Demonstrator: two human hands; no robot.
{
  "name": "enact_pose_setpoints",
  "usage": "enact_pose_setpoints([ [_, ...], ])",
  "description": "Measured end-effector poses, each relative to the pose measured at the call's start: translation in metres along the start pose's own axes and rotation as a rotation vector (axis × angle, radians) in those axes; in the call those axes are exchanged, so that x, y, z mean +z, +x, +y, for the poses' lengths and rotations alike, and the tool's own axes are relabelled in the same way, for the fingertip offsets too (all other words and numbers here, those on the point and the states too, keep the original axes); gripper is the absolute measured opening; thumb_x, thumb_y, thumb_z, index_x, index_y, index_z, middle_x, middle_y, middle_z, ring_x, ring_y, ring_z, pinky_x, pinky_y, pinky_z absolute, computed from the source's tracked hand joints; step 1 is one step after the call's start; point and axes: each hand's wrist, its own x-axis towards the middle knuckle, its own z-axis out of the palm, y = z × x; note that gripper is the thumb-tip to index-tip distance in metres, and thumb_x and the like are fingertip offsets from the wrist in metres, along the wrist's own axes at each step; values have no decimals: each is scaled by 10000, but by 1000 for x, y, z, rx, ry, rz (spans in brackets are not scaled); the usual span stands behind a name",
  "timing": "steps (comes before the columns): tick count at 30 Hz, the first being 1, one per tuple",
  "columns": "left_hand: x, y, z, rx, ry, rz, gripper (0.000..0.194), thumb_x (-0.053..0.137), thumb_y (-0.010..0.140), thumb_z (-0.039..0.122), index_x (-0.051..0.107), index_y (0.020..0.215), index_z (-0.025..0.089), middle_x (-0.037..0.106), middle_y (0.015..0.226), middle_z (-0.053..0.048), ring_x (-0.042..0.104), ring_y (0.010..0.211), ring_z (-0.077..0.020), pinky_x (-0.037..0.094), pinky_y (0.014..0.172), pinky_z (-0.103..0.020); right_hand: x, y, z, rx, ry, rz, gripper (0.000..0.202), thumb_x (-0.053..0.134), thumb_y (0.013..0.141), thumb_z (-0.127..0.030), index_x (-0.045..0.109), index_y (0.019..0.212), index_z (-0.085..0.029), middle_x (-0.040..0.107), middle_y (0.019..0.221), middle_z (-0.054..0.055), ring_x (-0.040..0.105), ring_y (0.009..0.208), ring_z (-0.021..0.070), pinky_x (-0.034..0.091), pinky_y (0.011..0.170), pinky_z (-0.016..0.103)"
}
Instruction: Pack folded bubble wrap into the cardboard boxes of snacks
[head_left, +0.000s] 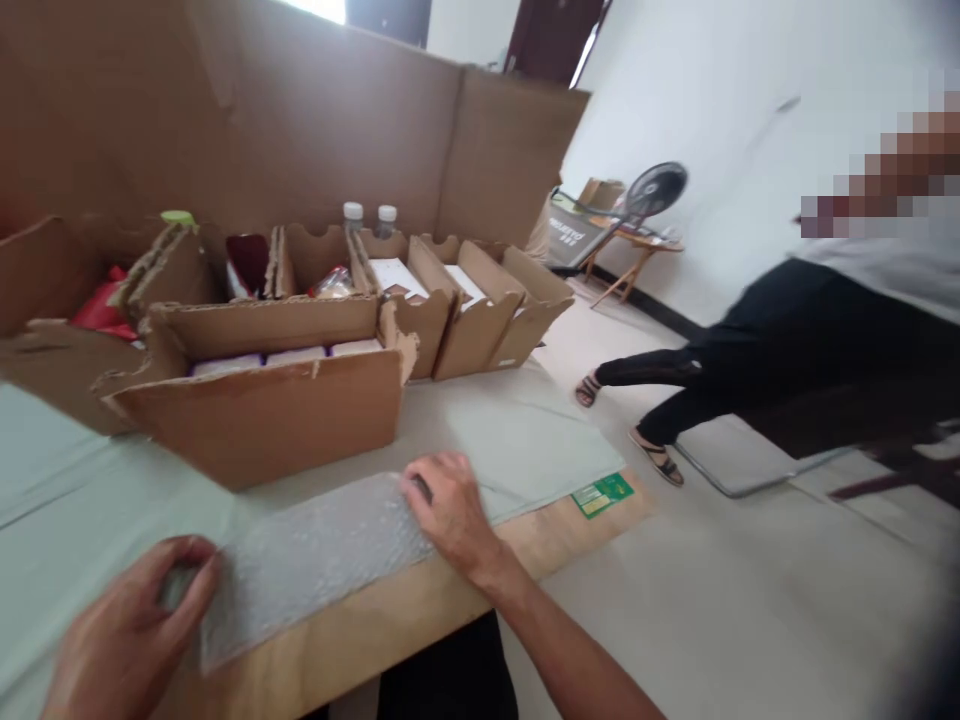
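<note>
A clear sheet of bubble wrap [322, 555] lies along the table's front edge. My left hand [139, 625] is at its left end, thumb and forefinger pinched together on the edge. At the far right corner, my right hand [454, 510] has its fingers curled over the wrap. Just beyond the wrap stands a low cardboard box [262, 425] with several white-topped packs [296, 357] inside.
Behind is a row of open cardboard bins [420, 335], some holding packets, backed by a tall cardboard panel [337, 130]. Two white-capped bottles [386, 218] stand behind them. A green label [604, 494] lies at the table's right corner. Another person [750, 320] stands to the right, near a fan [657, 190].
</note>
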Motion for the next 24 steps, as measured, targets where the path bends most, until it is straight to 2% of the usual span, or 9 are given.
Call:
enact_pose_setpoints([
  [1,-7,-1,9,16,-3,34,285,511,880,505,678,902,275,788,912,-54,752,849,-328,607,784,-491,-4,0,2,7,8,1,87,622,939,-160,691,942,-213,768,966,53,662,967,243,437,923,409],
  [3,-17,-2,27,92,-7,163,401,534,884,502,668,1106,196,762,1066,-134,724,1001,-352,588,869,-507,-7,1,5,15,-1,16,156,601,949,-185,696,1072,-195,742,1179,123,633,1109,305,429,965,471],
  [6,-19,-4,49,244,-18,248,373,524,975,380,616,1273,175,726,1094,-119,696,1013,-282,574,891,-437,2,-1,-12,-49,-42,24,284,549,985,-217,663,1242,-176,654,1383,164,586,1235,334,437,1010,515],
  [10,-1,-9,60,474,42,134,216,497,987,215,688,1087,196,722,1001,-81,661,919,-258,554,832,-420,29,-11,-63,-369,-5,-171,303,540,1002,-213,652,1282,-185,630,1441,126,574,1285,285,458,1049,474],
  [12,9,-9,57,513,59,56,220,486,970,184,703,1004,192,720,960,-82,655,871,-262,549,798,-432,36,-18,-69,-483,-6,-266,316,558,1002,-224,642,1306,-204,614,1471,99,542,1344,262,445,1086,458],
  [15,15,-9,48,521,23,1,229,494,956,180,713,1013,209,720,1003,-80,663,907,-263,552,804,-435,20,-33,-33,-406,-49,-240,300,521,1018,-219,671,1277,-234,666,1413,79,565,1338,257,449,1077,475],
  [19,9,-12,38,458,-44,24,250,489,974,227,696,1114,219,699,1109,-92,667,1006,-251,569,873,-416,-23,-43,28,-145,-145,25,292,456,1038,-263,723,1140,-202,759,1201,115,681,1132,284,505,943,475],
  [21,6,-12,32,372,-8,102,297,502,979,308,670,1195,191,672,1209,-134,646,1098,-286,558,950,-463,-32,-35,35,-117,-151,64,313,439,1041,-275,707,1184,-199,757,1199,116,679,1128,279,502,955,465],
  [24,7,-6,24,269,101,156,417,524,931,414,654,1225,149,629,1326,-199,565,1258,-390,482,1056,-606,-21,-12,21,-105,-165,-28,338,487,996,-259,673,1268,-181,697,1332,148,624,1240,307,480,1018,491],
])
